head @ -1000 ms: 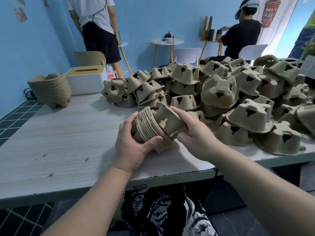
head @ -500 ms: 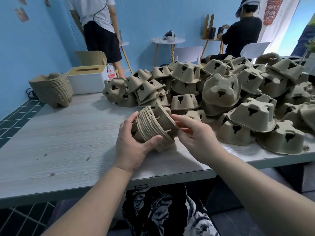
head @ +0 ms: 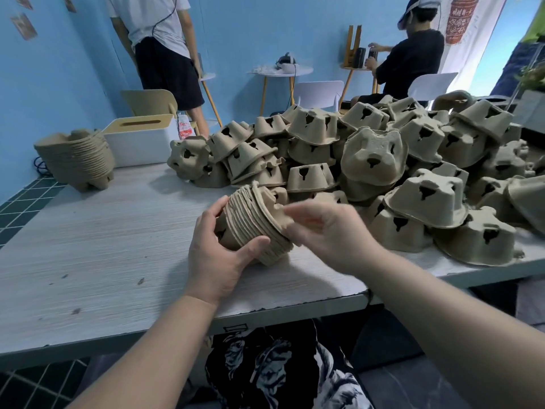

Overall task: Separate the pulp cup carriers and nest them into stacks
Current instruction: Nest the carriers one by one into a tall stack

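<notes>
A nested stack of brown pulp cup carriers (head: 253, 225) lies on its side just above the table (head: 103, 231), near the front edge. My left hand (head: 218, 258) grips its left end, thumb underneath and fingers over the top. My right hand (head: 330, 231) is blurred at the stack's right end, its loosely bent fingers touching the last carrier, which sits nested on the stack. A large heap of loose carriers (head: 374, 157), most of them upside down, covers the right half of the table.
A finished carrier stack (head: 76, 156) stands at the table's far left corner beside a white box with a wooden lid (head: 138, 140). Behind the table a person (head: 159, 48) stands and another person (head: 413, 60) sits among white chairs and small round tables.
The carrier that my right hand held against the stack has slid down and nested onto it. My right hand has let go and its fingers have pulled back to the stack's end.
</notes>
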`<state>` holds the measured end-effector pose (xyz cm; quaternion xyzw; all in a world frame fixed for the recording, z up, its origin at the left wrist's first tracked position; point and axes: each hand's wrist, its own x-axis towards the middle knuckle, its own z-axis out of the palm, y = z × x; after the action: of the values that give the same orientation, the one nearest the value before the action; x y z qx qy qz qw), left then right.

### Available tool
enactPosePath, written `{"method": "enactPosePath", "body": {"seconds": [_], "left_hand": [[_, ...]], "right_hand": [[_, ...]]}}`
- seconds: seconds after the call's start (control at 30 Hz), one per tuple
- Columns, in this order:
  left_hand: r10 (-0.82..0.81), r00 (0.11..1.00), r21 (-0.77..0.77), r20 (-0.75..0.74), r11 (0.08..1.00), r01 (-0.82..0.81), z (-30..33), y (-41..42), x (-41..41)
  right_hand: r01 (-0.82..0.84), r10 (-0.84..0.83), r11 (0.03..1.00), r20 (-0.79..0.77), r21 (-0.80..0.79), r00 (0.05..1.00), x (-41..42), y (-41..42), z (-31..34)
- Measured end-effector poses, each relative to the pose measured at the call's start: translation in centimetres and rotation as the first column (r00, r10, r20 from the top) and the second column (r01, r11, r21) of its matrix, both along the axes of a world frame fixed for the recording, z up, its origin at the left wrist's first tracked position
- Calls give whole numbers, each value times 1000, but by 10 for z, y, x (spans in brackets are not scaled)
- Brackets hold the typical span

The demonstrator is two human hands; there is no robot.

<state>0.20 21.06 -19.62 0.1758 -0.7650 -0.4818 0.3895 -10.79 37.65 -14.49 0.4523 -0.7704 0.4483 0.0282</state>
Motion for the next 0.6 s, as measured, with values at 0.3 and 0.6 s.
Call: {"method": "enactPosePath", "body": {"seconds": [0.3, 0.6], "left_hand": [[-33, 999, 27, -16, 999, 33, 2, 0, 1], [-30, 999, 28, -34, 999, 31, 2, 0, 1]], "right_hand": [[302, -216, 851, -238, 430, 947, -83, -39, 16], [345, -269, 869, -245, 355, 931, -91, -45, 4]]}}
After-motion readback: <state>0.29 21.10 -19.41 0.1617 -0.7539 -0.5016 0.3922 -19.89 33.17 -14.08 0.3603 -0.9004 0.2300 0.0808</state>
